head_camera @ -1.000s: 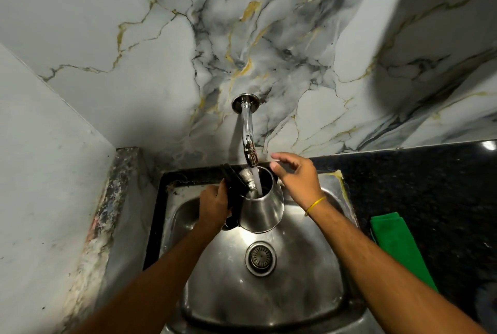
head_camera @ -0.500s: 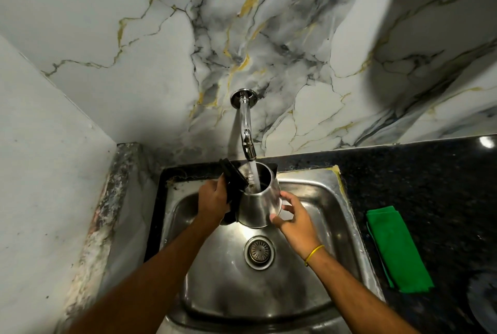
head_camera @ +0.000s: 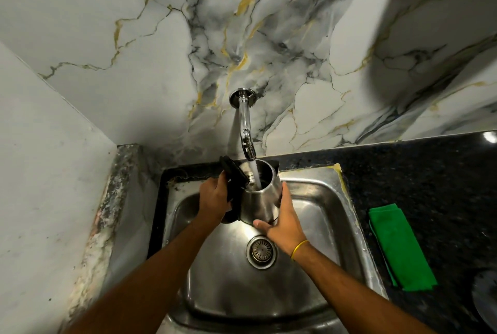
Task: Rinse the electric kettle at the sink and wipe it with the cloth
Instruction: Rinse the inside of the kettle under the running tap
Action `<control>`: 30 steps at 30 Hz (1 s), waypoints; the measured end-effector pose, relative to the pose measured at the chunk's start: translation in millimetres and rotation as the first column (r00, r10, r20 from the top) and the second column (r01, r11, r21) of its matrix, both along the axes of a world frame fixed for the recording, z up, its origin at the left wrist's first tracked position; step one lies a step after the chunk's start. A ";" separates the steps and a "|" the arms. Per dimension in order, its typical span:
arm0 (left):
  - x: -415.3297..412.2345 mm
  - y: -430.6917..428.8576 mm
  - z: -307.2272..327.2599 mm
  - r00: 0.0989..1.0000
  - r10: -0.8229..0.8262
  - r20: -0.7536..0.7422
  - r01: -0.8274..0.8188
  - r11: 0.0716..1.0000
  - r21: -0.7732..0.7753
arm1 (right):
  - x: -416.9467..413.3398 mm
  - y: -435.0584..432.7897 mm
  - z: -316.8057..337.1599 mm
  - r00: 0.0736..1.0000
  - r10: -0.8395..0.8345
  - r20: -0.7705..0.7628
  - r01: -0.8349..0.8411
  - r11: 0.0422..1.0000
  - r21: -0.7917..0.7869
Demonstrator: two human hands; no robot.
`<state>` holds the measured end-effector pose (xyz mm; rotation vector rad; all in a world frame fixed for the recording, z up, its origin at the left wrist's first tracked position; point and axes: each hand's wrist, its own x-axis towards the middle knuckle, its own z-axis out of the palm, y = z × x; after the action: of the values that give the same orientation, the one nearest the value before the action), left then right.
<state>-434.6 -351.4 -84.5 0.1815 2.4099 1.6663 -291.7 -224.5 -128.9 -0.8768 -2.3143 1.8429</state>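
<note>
Electric kettle held under running tap water above a steel sink.

From left to right: the left hand (head_camera: 213, 196) is closed around the kettle's black handle (head_camera: 233, 180); the steel electric kettle (head_camera: 259, 196) is held upright above the sink (head_camera: 317, 199), lid open, with the stream from the wall-mounted tap (head_camera: 246, 129) falling into its mouth; the right hand (head_camera: 285, 222), a yellow band (head_camera: 299, 248) on its wrist, is wrapped around the kettle's lower right side, thumb at the base. The drain (head_camera: 261, 251) lies below the hands. A folded green cloth (head_camera: 398, 247) lies on the black counter (head_camera: 430, 172), right of the sink, apart from both hands.
</note>
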 end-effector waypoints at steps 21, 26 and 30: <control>6.6 -0.8 -8.6 0.993 -0.103 -0.064 0.101 0.994 -0.033 | 4.3 -6.4 -25.9 0.995 -0.095 -0.025 0.095 0.995 -0.009; 7.1 -2.5 -7.0 0.993 -0.096 -0.069 0.094 0.995 -0.030 | 4.1 -7.6 -27.2 0.995 -0.098 -0.018 0.098 0.995 -0.003; 8.1 -4.3 -9.1 0.990 -0.121 -0.073 0.115 0.990 -0.082 | 5.8 -8.8 -29.2 0.995 -0.096 -0.020 0.096 0.995 0.003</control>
<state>-426.5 -355.7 -93.6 0.3757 2.4626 1.5385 -285.9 -233.3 -158.1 -0.9469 -2.2216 1.7997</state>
